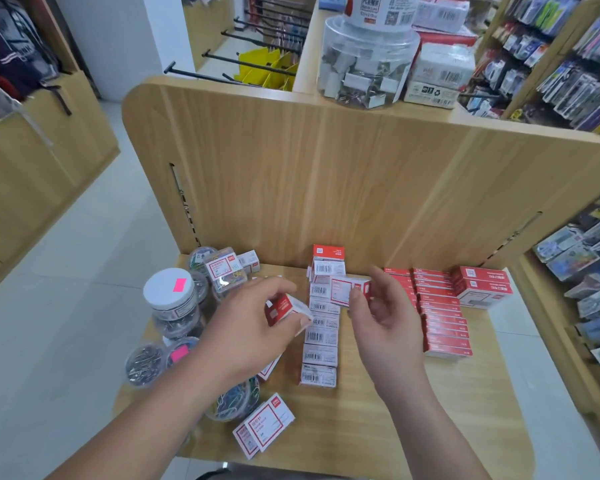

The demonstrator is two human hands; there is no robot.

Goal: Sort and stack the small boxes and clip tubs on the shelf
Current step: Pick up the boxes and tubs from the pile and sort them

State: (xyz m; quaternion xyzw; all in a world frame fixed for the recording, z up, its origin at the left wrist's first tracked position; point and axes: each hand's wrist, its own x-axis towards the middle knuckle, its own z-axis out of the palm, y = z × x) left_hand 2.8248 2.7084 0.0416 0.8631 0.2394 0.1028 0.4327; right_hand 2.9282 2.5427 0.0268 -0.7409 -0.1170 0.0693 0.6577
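Nearest me, at the front of the wooden shelf (pixel 378 420), two white boxes with red borders (pixel 264 429) lie side by side, tilted. Just behind them my left forearm covers most of a clear tub of coloured clips (pixel 236 401), so I see only part of its contents. To its left sits a lidless tub of silver clips (pixel 144 365), and a pink-tagged tub beside it is mostly hidden.

My left hand (pixel 253 327) is curled over a small red-and-white box (pixel 284 308), gripping it by its edges above the shelf; another box peeks out below my wrist, mostly covered. My right hand (pixel 381 317) pinches a second small box (pixel 347 289) between thumb and fingers, its far end hidden behind my palm.

Between my hands a column of white boxes (pixel 321 337) runs back to the panel, barcodes up, the print too small to read. On the right, a row of red boxes (pixel 444 327) lies edge on, partly behind my right hand, with a larger red pair (pixel 482 287) stacked beyond.

On the left, a white-lidded tub (pixel 172 292) with a pink sticker stands on another tub. Farther back, tubs and boxes crowd the corner, hard to separate. On the top shelf sits a big clear tub of binder clips (pixel 364 71); the white tub standing on it is cut off at the top.
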